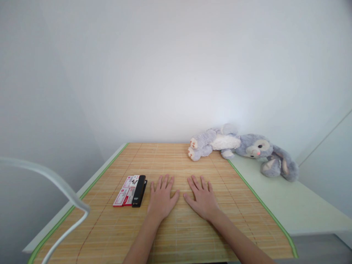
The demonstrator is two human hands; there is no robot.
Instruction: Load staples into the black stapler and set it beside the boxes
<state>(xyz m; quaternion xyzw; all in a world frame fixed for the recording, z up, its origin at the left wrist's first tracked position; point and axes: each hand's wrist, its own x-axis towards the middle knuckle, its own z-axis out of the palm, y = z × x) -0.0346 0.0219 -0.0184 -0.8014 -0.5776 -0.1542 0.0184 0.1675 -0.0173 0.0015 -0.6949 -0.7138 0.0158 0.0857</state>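
Observation:
Palm down on the bamboo mat point(187, 238), my left hand point(162, 198) lies with its fingers spread and holds nothing. My right hand point(202, 198) rests flat beside it, fingers also apart, the two thumbs pointing toward each other with a small gap between. Just left of my left hand, and not touching it, is a black stapler point(139, 191) lying on its side. Against the stapler's left side sit small red-and-white boxes point(127, 191) with printed labels; one carries a picture of a stapler.
A grey plush rabbit point(225, 142) lies on its side at the back right, across the mat's green edge and the white tabletop point(275, 190). A white cable point(68, 194) curves through the left foreground. Behind the table rises a plain white wall point(170, 73).

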